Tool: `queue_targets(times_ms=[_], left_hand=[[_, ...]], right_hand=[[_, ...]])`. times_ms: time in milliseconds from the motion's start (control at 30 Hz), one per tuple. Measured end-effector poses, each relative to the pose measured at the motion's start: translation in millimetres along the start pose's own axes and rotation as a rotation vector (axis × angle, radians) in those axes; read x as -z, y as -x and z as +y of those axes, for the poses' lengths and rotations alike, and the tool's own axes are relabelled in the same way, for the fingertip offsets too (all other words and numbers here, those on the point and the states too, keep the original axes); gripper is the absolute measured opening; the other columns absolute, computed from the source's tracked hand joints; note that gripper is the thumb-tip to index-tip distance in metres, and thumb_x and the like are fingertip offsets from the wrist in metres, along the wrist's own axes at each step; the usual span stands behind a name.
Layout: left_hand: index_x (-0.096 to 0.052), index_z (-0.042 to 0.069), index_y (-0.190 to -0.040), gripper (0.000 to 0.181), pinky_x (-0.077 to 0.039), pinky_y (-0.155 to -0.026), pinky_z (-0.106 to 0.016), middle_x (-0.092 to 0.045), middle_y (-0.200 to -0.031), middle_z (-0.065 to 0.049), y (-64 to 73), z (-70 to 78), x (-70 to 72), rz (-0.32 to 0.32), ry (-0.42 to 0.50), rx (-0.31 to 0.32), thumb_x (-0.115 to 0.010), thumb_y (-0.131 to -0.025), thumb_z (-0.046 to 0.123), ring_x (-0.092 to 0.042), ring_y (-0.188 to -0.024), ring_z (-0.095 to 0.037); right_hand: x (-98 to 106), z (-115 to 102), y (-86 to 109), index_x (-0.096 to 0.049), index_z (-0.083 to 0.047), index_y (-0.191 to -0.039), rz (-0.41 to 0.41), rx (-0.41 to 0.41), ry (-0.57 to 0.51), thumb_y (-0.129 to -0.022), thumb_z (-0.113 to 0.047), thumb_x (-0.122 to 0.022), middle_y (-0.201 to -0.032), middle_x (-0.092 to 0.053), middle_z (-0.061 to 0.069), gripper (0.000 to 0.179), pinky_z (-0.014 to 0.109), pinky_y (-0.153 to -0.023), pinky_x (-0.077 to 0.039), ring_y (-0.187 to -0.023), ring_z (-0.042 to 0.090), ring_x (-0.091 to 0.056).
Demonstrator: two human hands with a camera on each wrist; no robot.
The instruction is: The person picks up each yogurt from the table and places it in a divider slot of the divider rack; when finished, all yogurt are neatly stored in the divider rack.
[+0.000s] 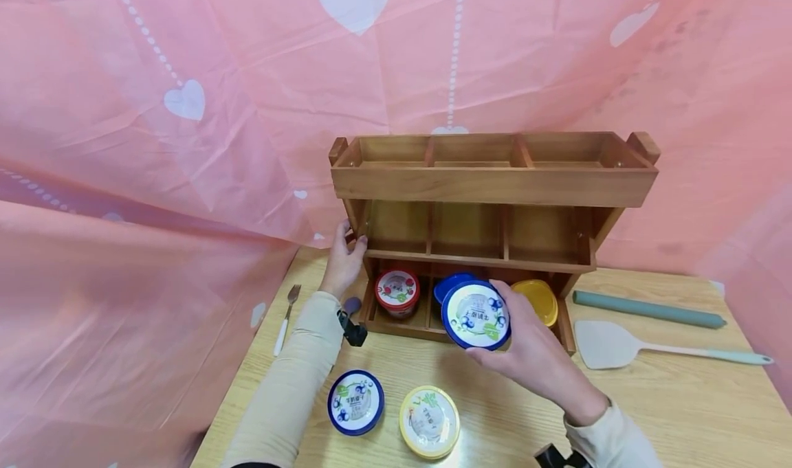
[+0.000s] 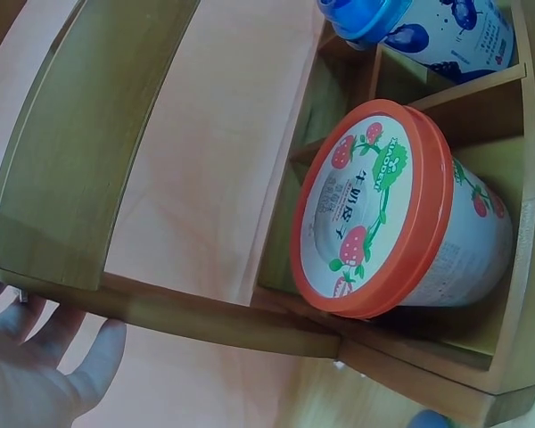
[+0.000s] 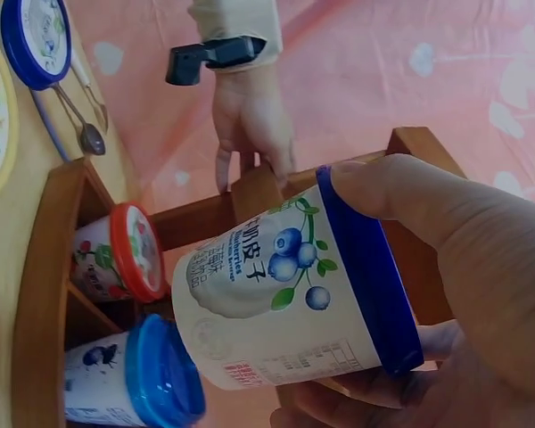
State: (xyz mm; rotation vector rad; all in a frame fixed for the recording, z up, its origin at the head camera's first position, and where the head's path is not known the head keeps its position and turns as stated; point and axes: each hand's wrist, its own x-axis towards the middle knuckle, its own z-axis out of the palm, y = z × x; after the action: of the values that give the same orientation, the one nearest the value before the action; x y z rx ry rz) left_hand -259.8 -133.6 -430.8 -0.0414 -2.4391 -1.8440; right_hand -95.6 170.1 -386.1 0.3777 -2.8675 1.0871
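My right hand (image 1: 532,344) grips a blueberry-pattern tub (image 1: 476,315) by its blue lid, in front of the wooden shelf's bottom tier. My left hand (image 1: 344,260) holds the left side panel of the three-tier wooden shelf (image 1: 495,186); in the left wrist view its fingers (image 2: 98,357) bend around the panel's edge. A red-lidded strawberry tub (image 1: 398,293) stands in the bottom left compartment. Beside it, a blue-lidded container (image 3: 165,374) is in the middle one, partly hidden in the head view by the held tub. A yellow lid (image 1: 537,302) shows at the right.
Another blue-lidded tub (image 1: 355,402) and a yellow-lidded tub (image 1: 430,422) stand on the table before the shelf. A fork (image 1: 287,320) and a dark spoon (image 1: 352,306) lie at left. To the right are a green rod (image 1: 646,308) and a spatula (image 1: 609,345). Pink cloth hangs behind.
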Motion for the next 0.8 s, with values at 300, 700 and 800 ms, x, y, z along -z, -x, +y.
queue_targets(times_ms=[300,700,800], left_hand=[[-0.031,0.012,-0.148,0.049,-0.040,-0.113,-0.046,-0.036,-0.153,-0.013,-0.1,-0.3,-1.5,-0.003,-0.001,-0.019,-0.049,-0.103,0.015,-0.040,-0.140,-0.033],[-0.033,0.009,-0.147,0.047,-0.042,-0.112,-0.045,-0.040,-0.148,-0.017,0.7,1.2,-5.0,0.000,0.011,-0.028,-0.049,-0.103,0.013,-0.046,-0.135,-0.035],[-0.032,0.007,-0.147,0.048,-0.042,-0.112,-0.046,-0.040,-0.149,-0.018,1.1,2.3,-5.2,0.000,0.019,-0.032,-0.049,-0.103,0.013,-0.046,-0.135,-0.035]], right_hand=[[38,8,-7.6,-0.023,-0.006,-0.153,0.191,0.003,-0.045,-0.070,-0.035,-0.090,-0.136,-0.045,0.025,0.111,0.064,-0.091,-0.045,-0.115,0.041,-0.049],[70,35,-16.8,-0.017,-0.014,-0.156,0.428,-0.039,-0.074,-0.072,-0.015,-0.089,-0.142,-0.039,0.025,0.111,0.023,-0.101,-0.042,-0.119,0.044,-0.044],[72,37,-20.6,-0.016,-0.015,-0.156,0.440,-0.061,-0.085,-0.073,-0.015,-0.087,-0.145,-0.036,0.026,0.110,0.060,-0.105,-0.039,-0.124,0.045,-0.039]])
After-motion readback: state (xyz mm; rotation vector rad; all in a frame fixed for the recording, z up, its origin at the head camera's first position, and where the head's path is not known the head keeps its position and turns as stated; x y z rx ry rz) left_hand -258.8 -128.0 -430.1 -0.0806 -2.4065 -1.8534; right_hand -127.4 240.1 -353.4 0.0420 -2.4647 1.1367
